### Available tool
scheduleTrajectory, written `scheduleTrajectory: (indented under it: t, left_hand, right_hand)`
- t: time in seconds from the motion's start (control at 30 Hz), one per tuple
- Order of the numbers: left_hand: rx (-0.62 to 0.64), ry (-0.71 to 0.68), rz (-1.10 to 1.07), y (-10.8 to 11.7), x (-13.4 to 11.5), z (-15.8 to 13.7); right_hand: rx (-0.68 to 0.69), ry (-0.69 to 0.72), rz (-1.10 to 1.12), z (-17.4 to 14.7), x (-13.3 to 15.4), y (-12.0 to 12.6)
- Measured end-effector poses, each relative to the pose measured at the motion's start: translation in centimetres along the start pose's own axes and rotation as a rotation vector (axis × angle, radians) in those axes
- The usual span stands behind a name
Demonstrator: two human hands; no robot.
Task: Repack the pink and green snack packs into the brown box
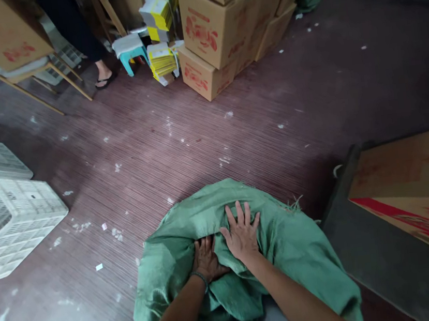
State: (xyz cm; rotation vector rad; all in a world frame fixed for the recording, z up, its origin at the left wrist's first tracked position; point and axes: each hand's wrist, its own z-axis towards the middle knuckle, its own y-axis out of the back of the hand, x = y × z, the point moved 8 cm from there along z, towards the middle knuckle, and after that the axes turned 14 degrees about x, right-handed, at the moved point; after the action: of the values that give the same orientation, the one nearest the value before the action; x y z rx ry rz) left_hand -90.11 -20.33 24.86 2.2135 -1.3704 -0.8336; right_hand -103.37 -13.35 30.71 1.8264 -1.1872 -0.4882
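Note:
A large green woven sack [296, 254] bulges up from the floor at the bottom middle of the head view, its cloth creased and its edge frayed at the upper right. My right hand [242, 234] lies flat on the top of the sack with the fingers spread. Just left of it and a little lower, my left hand [208, 261] presses into a fold of the cloth. Its fingers are stretched out, the tips partly tucked under the fold, and a dark bracelet circles the wrist. What the sack contains is hidden.
White plastic crates [33, 209] stand at the left. A carton [407, 173] rests on a dark platform [390, 253] at the right. Stacked cartons [215, 35], yellow bundles [163, 62], a blue stool [130, 51], a chair [67, 77] and a person's foot [103, 75] are farther back.

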Motion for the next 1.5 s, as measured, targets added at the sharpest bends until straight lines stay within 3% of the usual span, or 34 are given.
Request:
scheduleTrajectory:
  t: [0.27,0.47,0.6,0.83,1.0,1.2,1.3,1.37,1.5]
  left_hand:
    - [0.063,0.037,0.006,-2.9,3.4,4.2]
    - [0.065,0.060,0.013,-5.4,6.3,7.9]
    - [0.133,0.064,-0.052,-6.7,5.8,8.1]
    - [0.232,0.059,-0.166,-5.7,3.5,7.1]
    - [0.246,0.048,-0.161,-6.5,4.8,7.6]
    - [0.129,0.069,-0.098,-7.8,6.5,9.2]
    - [0.062,0.050,-0.094,-6.0,4.9,9.8]
    - [0.003,0.087,-0.109,-3.2,3.1,8.6]
    - [-0.083,0.140,-0.145,4.8,-1.4,0.8]
  right_hand:
    - [0.013,0.078,0.007,5.2,0.9,-4.0]
    - [0.051,0.123,-0.016,9.7,2.2,-8.9]
    - [0.058,0.119,-0.040,9.3,1.3,-11.0]
    - [0.038,0.118,-0.077,7.2,-0.3,-10.5]
    - [0.024,0.127,-0.042,8.6,0.1,-12.7]
    - [-0.072,0.117,0.091,10.7,0.7,-15.2]
    - [-0.170,0.138,0.162,11.2,-0.1,-14.1]
    - [-0.252,0.143,0.196,11.0,-0.9,-12.9]
    - [-0.289,0.155,0.232,10.3,-1.4,-11.3]
